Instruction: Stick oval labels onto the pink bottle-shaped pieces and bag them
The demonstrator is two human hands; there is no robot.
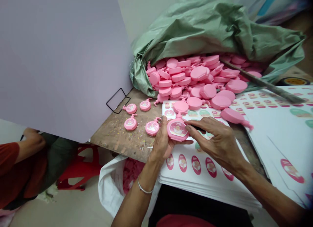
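My left hand (pixel 162 140) is closed around a pink toy pump bottle (pixel 177 138), held upright with its pump at the top. An oval baby-picture label covers the bottle's front. My right hand (pixel 217 142) is pinched at the bottle's right edge, thumb against the label side. A thin dark tool (pixel 199 129) shows under its fingers; its kind is mostly hidden. Beneath both hands lies a stack of sticker sheets (pixel 190 179) with pink ovals and green labels. Labelled bottles (pixel 130 123) lie on the board to the left.
Plain pink bottles (pixel 199 73) spill from a green sack (pixel 195 28); a stick (pixel 264 82) leans across them. More sticker sheets (pixel 264 126) lie right. A large pale panel (pixel 61 57) stands left, near a seated person (pixel 22 168). A white bag (pixel 110 188) hangs below.
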